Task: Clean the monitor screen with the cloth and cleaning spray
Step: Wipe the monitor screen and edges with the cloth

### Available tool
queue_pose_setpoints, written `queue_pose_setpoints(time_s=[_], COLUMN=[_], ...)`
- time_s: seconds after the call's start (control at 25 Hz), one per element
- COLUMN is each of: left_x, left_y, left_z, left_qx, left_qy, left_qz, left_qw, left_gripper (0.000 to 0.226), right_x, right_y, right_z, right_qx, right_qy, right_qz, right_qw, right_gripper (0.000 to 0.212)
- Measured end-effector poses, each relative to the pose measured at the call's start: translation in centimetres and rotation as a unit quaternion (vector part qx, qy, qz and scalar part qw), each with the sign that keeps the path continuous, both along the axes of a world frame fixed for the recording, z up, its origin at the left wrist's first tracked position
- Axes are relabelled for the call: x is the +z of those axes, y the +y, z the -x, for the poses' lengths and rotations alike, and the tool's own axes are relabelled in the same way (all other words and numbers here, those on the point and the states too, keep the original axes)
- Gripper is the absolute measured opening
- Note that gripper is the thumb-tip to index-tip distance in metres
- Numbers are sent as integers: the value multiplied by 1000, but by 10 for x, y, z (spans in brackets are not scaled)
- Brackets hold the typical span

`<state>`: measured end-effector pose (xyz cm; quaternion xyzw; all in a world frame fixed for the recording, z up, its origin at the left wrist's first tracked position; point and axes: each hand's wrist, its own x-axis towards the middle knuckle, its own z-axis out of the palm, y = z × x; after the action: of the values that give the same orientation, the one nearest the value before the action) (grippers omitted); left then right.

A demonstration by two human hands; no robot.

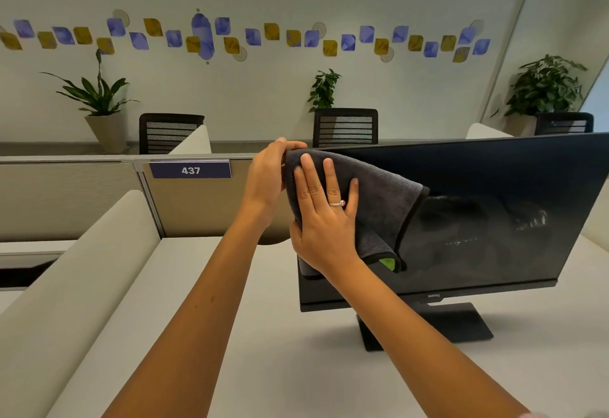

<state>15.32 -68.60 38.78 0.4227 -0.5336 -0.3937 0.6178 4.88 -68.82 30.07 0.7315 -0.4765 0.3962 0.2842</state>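
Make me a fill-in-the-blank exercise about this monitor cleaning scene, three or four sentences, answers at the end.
1. The right hand presses a dark grey ____ against the monitor.
2. The left hand grips the monitor's top ____ corner.
3. The sign on the partition reads ____.
4. A ____ sits on one finger of the right hand.

Answers: cloth; left; 437; ring

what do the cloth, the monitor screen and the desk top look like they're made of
Cloth: soft, fuzzy dark grey fabric with a stitched black edge and a green underside showing, likely microfibre. Monitor screen: smooth dark panel, glass or plastic, with faint reflections and hazy smears. Desk top: flat, matte off-white surface, probably laminate, though the look leaves that open.
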Motion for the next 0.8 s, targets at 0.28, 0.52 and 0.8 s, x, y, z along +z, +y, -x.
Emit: queue_pose_setpoints(time_s=[0.28, 0.52, 0.8], left_x=[-5, -7, -3], left_y=[-2, -2, 2], left_z=[4, 5, 4], left_qx=[23, 42, 54], left_qy=[-22, -67, -58], left_qz=[36, 52, 42], left_qw=[999, 996, 996], left_gripper=[34, 29, 27], right_x=[-52, -70, -5], right_y=[12, 18, 8], right_z=[23, 34, 6], right_qx=[-15, -30, 5], right_qy=[64, 71, -3], right_qz=[-47, -75, -55], right_qw=[997, 994, 998], right_gripper=[71, 74, 65])
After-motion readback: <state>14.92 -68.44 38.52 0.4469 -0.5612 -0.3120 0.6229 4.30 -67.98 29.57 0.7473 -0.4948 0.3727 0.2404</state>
